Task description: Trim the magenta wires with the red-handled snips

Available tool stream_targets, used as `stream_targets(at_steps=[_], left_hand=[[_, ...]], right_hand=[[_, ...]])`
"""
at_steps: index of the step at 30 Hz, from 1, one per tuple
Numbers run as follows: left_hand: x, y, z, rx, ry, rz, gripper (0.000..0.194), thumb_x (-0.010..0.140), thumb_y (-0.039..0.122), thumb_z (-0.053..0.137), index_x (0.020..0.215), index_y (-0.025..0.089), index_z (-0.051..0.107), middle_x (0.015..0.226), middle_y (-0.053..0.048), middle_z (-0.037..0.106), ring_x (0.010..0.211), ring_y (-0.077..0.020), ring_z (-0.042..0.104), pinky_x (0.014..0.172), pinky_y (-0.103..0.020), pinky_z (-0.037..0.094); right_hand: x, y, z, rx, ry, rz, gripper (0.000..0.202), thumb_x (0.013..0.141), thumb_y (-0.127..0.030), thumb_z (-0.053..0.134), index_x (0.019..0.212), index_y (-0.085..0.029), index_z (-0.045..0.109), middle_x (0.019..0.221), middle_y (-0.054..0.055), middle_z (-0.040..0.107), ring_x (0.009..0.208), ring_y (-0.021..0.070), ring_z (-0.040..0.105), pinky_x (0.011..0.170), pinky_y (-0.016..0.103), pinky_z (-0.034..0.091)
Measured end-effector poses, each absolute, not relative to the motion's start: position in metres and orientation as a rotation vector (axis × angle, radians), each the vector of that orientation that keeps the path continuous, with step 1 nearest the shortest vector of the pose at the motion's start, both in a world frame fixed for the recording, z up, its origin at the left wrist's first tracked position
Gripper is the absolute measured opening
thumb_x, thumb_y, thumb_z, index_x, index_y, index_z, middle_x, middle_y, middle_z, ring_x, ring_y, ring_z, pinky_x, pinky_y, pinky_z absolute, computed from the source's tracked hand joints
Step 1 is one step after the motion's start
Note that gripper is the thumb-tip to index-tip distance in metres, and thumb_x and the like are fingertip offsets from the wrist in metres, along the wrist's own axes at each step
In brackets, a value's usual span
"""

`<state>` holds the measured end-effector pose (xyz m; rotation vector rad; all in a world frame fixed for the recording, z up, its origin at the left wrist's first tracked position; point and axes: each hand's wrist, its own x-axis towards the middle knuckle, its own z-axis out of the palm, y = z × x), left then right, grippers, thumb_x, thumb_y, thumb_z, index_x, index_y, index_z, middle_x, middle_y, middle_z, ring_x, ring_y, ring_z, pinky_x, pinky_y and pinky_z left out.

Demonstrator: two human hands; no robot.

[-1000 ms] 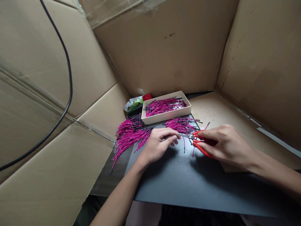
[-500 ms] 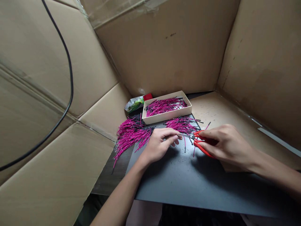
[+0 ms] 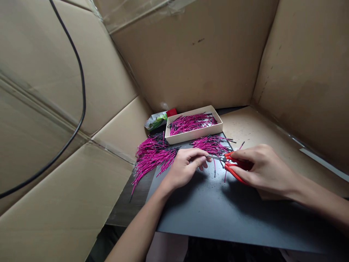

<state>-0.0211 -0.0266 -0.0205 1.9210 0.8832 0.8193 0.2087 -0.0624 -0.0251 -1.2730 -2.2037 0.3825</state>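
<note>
My right hand (image 3: 261,167) grips a pair of scissors (image 3: 240,174) by their red handles. Their thin blades point left and reach the fingertips of my left hand (image 3: 188,165). Thumb and forefinger of that left hand are pinched together at the blade tips; what they hold is too small and hidden to make out. Just behind the hands lies a pile of pink wires (image 3: 209,145) with black ends. Another, larger wire pile (image 3: 152,154) spreads to the left of my left hand.
Behind the piles stands a shallow cream box (image 3: 196,135) filled with more such wires. A green, white and red packet (image 3: 159,119) lies beside it. Small dark scraps dot the grey board (image 3: 204,214). Cardboard walls (image 3: 191,65) enclose the table, and a black cable (image 3: 83,98) hangs at left.
Both hands stay almost in place, with the scissor blades still at the left fingertips. The piles and the box have not moved.
</note>
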Motion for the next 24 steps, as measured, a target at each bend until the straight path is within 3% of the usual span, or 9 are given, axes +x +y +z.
stream_targets(at_steps=[11,17,24], left_hand=[[-0.0230,-0.0268,-0.0226,1.907,0.888,0.809,0.016,0.089,0.021,0.056,0.088,0.010,0.067,0.079,-0.008,0.067,0.062,-0.0126,0.061,0.060,-0.027,0.052],[-0.0239,-0.0257,-0.0240,1.885,0.906,0.804,0.016,0.089,0.023,0.057,0.089,0.011,0.066,0.079,-0.007,0.067,0.062,-0.0127,0.061,0.060,-0.027,0.052],[-0.0240,-0.0253,-0.0250,1.865,0.904,0.780,0.015,0.088,0.024,0.058,0.088,0.010,0.065,0.074,-0.007,0.066,0.060,-0.0130,0.061,0.060,-0.027,0.051]], right_hand=[[0.2097,-0.0625,-0.0257,-1.247,-2.231,0.452,0.024,0.086,-0.030,0.052,0.086,-0.018,0.072,0.059,0.002,0.061,0.050,0.0115,0.048,0.052,0.027,0.033],[0.2070,-0.0624,-0.0230,-1.315,-2.196,0.432,0.020,0.082,-0.030,0.056,0.075,-0.019,0.070,0.051,-0.001,0.055,0.047,0.0100,0.042,0.050,0.027,0.029],[0.2110,-0.0621,-0.0262,-1.272,-2.227,0.442,0.025,0.085,-0.033,0.053,0.089,-0.018,0.073,0.061,0.002,0.063,0.051,0.0112,0.049,0.052,0.027,0.033]])
